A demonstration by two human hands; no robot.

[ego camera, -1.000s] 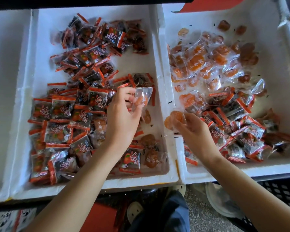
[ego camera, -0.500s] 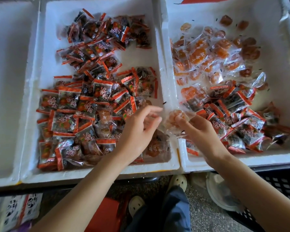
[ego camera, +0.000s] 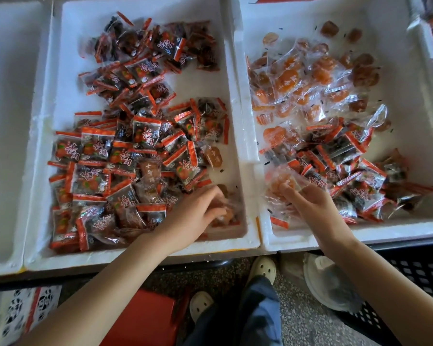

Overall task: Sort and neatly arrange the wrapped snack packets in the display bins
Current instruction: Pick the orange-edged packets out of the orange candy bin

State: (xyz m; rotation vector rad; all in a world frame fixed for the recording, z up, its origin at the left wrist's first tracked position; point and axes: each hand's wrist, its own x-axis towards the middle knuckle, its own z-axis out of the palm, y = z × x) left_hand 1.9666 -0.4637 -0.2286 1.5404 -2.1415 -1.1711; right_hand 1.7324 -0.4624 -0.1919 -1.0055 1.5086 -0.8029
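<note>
At the far left a side bin [ego camera: 8,121] of white foam is seen only in part. Beside it, the middle bin [ego camera: 140,253] is filled mostly with red-and-black packets [ego camera: 145,132]. These are heaped loosely rather than laid in rows, so the neat arranging is judged to be hardly begun. A few stray clear packets [ego camera: 213,156] of brown fruit are mixed in along the near right side of that bin and are judged to need removal. In its near right corner the left hand [ego camera: 198,213] rests on a corner packet [ego camera: 229,214] in clear wrap. The grip is narrow, with the fingers curled round the packet, though the exact pinch is blurred. Across the divide, the right hand [ego camera: 313,206] is held just above the near left part of the right bin [ego camera: 335,236]. Its grip is closed on a held packet [ego camera: 280,182] of orange fruit in clear wrap, pinched at the fingertips. In the far half of the right bin the orange packets [ego camera: 293,78] are gathered, but a large cluster of misplaced dark packets [ego camera: 340,156] with red ends lies in the near half. The sorting is therefore judged to be partway done. The two kinds are mainly separated, yet many pieces remain to be carried across in both directions, and nothing is tidied.
</note>
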